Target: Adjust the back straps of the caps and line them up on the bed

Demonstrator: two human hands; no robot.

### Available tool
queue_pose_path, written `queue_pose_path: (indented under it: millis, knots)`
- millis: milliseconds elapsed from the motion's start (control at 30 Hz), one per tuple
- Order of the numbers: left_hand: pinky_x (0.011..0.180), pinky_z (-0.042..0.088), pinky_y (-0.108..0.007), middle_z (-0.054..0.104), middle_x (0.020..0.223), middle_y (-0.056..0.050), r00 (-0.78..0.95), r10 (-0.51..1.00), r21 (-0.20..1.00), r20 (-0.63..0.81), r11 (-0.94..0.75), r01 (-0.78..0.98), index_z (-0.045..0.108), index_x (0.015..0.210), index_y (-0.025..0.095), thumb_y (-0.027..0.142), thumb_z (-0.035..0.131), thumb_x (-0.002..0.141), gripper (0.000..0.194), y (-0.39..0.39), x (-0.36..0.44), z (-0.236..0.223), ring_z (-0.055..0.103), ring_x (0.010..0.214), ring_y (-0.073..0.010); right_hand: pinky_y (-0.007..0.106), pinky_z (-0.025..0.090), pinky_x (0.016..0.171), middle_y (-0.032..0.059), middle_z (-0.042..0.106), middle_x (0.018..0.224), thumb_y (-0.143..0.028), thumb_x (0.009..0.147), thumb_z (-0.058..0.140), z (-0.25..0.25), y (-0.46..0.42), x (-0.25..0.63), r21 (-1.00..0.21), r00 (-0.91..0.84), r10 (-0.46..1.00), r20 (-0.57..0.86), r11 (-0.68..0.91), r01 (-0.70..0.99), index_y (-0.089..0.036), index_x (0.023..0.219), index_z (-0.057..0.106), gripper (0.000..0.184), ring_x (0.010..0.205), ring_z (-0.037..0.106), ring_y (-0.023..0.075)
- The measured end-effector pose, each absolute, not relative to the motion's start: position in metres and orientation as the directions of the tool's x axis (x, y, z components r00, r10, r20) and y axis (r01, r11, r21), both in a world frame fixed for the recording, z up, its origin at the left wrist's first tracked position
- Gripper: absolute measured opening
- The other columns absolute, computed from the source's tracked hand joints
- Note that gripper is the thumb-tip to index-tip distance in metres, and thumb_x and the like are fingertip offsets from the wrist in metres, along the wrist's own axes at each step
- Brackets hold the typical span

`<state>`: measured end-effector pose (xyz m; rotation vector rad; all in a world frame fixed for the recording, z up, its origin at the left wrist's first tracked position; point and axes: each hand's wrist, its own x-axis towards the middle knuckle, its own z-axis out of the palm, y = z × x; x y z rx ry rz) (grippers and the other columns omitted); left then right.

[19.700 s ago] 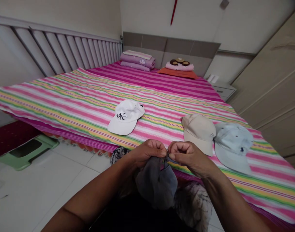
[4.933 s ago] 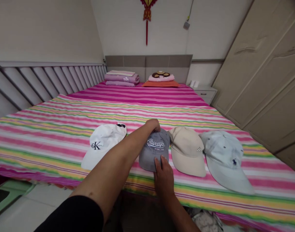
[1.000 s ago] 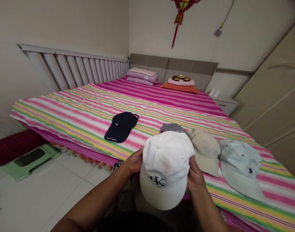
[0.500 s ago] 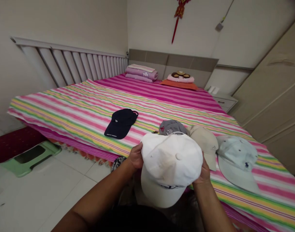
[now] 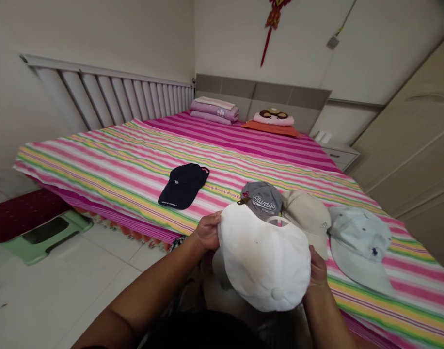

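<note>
A white baseball cap is held up between both hands at the bed's near edge. My left hand grips its left side and my right hand its right side. The crown's back, with the strap opening, faces away toward the bed, and the brim is mostly hidden beneath. Just past it lie a grey cap with white lettering and a beige cap, both partly covered. Farther right is a pale blue cap. A navy cap lies apart on the left.
A striped sheet covers the bed. Folded purple bedding and an orange-and-pink pile sit by the headboard. On the tiled floor at left stands a green stool. A wardrobe lines the right side.
Both hands have tipped the white cap, so its top button moved down toward me and the strap opening came into view. More of the grey cap's lettering shows now.
</note>
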<state>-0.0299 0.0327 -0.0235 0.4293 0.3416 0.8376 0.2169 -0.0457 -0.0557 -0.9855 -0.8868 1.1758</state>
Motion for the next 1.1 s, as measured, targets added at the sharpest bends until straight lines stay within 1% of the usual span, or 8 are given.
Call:
queue_pose_path:
  millis: [200,300,400,500,600,733,867,1100]
  knots:
    - [0.059,0.049,-0.029,0.067,0.062,-0.009,0.756,0.653,0.655,0.041,0.554,-0.514,0.064,0.086,0.006,0.015,0.071,0.052,0.035,0.037,-0.034,-0.011,0.063,0.056,-0.0215,0.052,0.040,0.087,0.0075,0.068,0.061,-0.053,0.046,0.071,-0.053,-0.054,0.215,-0.930,0.140,0.990,-0.010,0.042,-0.365,-0.024,0.062,0.064,0.034,0.078,0.064,0.0330]
    - [0.056,0.048,-0.023,0.067,0.067,-0.011,0.790,0.611,0.697,0.048,0.546,-0.465,0.065,0.080,0.005,0.017,0.076,0.050,0.034,0.037,-0.035,-0.002,0.062,0.054,-0.0165,0.049,0.046,0.075,0.0066,0.068,0.059,-0.055,0.047,0.071,-0.049,-0.059,0.215,-0.924,0.086,0.996,-0.031,0.004,-0.383,-0.024,0.068,0.066,0.038,0.063,0.064,0.0293]
    - [0.055,0.049,-0.023,0.067,0.065,-0.011,0.829,0.559,0.744,0.018,0.547,-0.385,0.065,0.078,0.005,0.020,0.078,0.048,0.036,0.038,-0.036,0.003,0.062,0.054,-0.0158,0.037,0.049,0.057,0.0049,0.066,0.057,-0.056,0.050,0.070,-0.038,-0.063,0.216,-0.893,-0.027,0.998,-0.065,-0.070,-0.445,-0.023,0.071,0.068,0.039,0.051,0.060,0.0217]
    - [0.050,0.047,-0.021,0.065,0.060,-0.009,0.839,0.543,0.776,-0.034,0.544,-0.320,0.065,0.070,0.005,0.025,0.079,0.048,0.032,0.037,-0.034,0.007,0.061,0.050,-0.0141,0.024,0.042,0.044,0.0025,0.061,0.053,-0.044,0.052,0.075,-0.023,-0.063,0.212,-0.867,-0.183,0.979,-0.084,-0.162,-0.470,-0.020,0.065,0.067,0.028,0.044,0.053,0.0135]
    - [0.046,0.045,-0.019,0.064,0.058,-0.006,0.803,0.592,0.799,-0.066,0.513,-0.312,0.064,0.066,0.007,0.026,0.078,0.052,0.027,0.035,-0.032,0.012,0.058,0.046,-0.0112,0.022,0.038,0.045,0.0017,0.057,0.054,-0.032,0.055,0.075,-0.011,-0.062,0.206,-0.873,-0.296,0.954,-0.039,-0.177,-0.455,-0.017,0.061,0.064,0.019,0.047,0.051,0.0115]
    - [0.048,0.046,-0.019,0.065,0.061,-0.004,0.772,0.633,0.827,-0.063,0.465,-0.314,0.064,0.073,0.008,0.021,0.077,0.053,0.027,0.032,-0.029,0.019,0.059,0.048,-0.0104,0.028,0.040,0.052,0.0064,0.063,0.070,-0.035,0.057,0.072,-0.003,-0.066,0.197,-0.887,-0.345,0.938,0.035,-0.130,-0.442,-0.019,0.062,0.060,0.021,0.058,0.055,0.0183]
    - [0.046,0.045,-0.019,0.064,0.060,-0.003,0.782,0.619,0.837,-0.068,0.462,-0.293,0.064,0.073,0.009,0.022,0.077,0.053,0.026,0.032,-0.028,0.020,0.058,0.047,-0.0103,0.030,0.038,0.053,0.0036,0.057,0.057,-0.042,0.066,0.065,0.002,-0.071,0.185,-0.864,-0.273,0.956,0.107,-0.047,-0.502,-0.020,0.057,0.053,0.027,0.054,0.051,0.0172]
    - [0.052,0.047,-0.022,0.067,0.071,-0.006,0.838,0.546,0.851,0.004,0.438,-0.289,0.065,0.086,0.012,0.018,0.076,0.055,0.033,0.032,-0.024,0.020,0.061,0.056,-0.0126,0.023,0.033,0.042,-0.0054,0.040,0.045,-0.031,0.069,0.065,0.015,-0.076,0.173,-0.823,-0.222,0.971,0.090,-0.053,-0.566,-0.023,0.071,0.056,0.013,0.039,0.037,0.0087]
